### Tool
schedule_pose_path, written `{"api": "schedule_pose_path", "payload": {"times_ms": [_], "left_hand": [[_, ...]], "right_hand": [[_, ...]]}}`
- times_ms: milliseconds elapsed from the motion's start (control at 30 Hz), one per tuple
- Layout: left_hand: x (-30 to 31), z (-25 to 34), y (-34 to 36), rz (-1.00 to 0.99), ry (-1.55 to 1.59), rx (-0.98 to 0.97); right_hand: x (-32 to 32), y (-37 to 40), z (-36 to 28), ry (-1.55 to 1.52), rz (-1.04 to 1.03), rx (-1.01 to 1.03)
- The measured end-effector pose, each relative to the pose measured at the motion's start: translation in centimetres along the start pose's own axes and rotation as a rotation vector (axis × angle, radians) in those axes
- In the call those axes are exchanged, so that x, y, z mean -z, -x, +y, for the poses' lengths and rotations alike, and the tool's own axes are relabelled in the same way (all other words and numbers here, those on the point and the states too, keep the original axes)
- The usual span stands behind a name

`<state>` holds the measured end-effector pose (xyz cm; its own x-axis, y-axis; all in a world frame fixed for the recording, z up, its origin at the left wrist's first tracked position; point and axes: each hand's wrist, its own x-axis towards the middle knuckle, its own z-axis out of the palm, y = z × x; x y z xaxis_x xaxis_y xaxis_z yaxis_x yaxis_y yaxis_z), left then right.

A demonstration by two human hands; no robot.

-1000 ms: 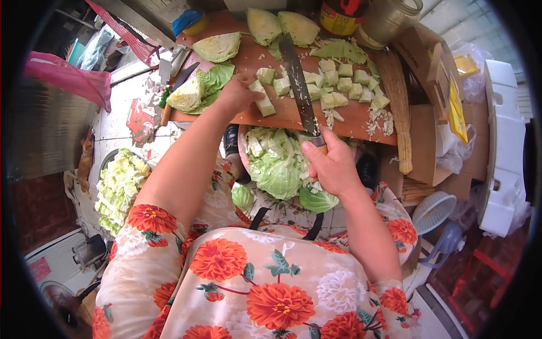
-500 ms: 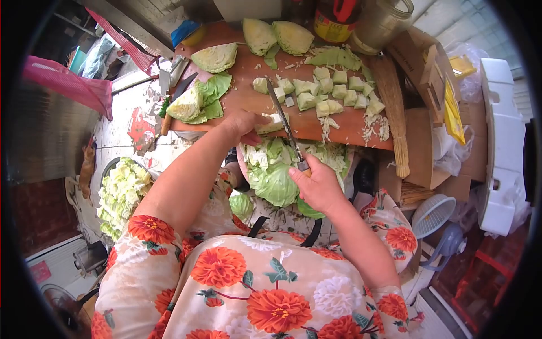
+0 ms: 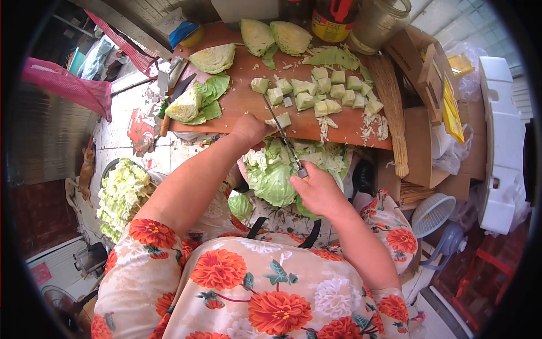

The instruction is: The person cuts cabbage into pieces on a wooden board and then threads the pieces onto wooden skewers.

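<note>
Reddish wooden board (image 3: 237,101) spans the upper middle, set over a pale tiled floor. The right hand (image 3: 317,191) is clamped round the handle of a knife (image 3: 282,135). Its thin blade runs up and to the left from the fist, across the board's near edge, with the tip resting on the wood. The left hand (image 3: 248,129) lies at that same edge with its fingers curled, touching a pale cabbage chunk (image 3: 280,120) that sits right against the blade. From this angle I cannot tell whether the fingers grip the chunk or only press on it. The two hands are apart, with the knife slanting between them.

Below the board's edge, between the forearms, sits a heap of loose leaves (image 3: 274,178). Just beyond the knife tip, cubes (image 3: 322,93) of cut cabbage lie in a cluster on the board. Two wedges (image 3: 276,37) rest side by side at the far edge, near a bottle (image 3: 333,17) and a jar (image 3: 384,20). A broom (image 3: 392,107) lies along the board's right end. Well to the left, on the floor, is a pile (image 3: 119,192) of chopped cabbage.
</note>
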<state>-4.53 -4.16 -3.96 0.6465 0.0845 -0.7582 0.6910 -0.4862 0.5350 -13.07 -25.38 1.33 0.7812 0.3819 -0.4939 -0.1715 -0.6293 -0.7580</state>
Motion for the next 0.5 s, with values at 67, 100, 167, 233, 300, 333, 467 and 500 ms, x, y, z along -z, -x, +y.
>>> {"api": "schedule_pose_path", "payload": {"times_ms": [67,100,167,233,300,333,467,500], "left_hand": [[0.0,0.1,0.0,0.004,-0.017,0.008],[-0.1,0.2,0.0,0.007,-0.033,0.015],[-0.1,0.3,-0.1,-0.002,-0.025,0.002],[0.1,0.6,0.2,-0.009,-0.018,-0.009],[0.1,0.9,0.6,0.008,0.069,0.034],[0.1,0.8,0.4,0.005,0.069,0.033],[0.5,0.8,0.4,-0.035,0.137,0.079],[0.5,0.8,0.5,-0.027,0.17,0.099]], "right_hand": [[0.1,-0.3,0.1,-0.034,-0.032,-0.041],[0.2,-0.5,-0.1,-0.034,-0.033,-0.042],[0.5,-1.2,-0.6,-0.011,-0.058,-0.07],[0.4,-1.9,-0.7,0.026,-0.047,-0.057],[0.3,-2.6,-0.5,0.066,-0.034,-0.045],[0.2,-3.1,-0.2,0.076,-0.04,-0.064],[-0.7,-4.0,1.1,0.063,-0.02,-0.065],[-0.8,-4.0,1.5,0.062,-0.017,-0.065]]}}
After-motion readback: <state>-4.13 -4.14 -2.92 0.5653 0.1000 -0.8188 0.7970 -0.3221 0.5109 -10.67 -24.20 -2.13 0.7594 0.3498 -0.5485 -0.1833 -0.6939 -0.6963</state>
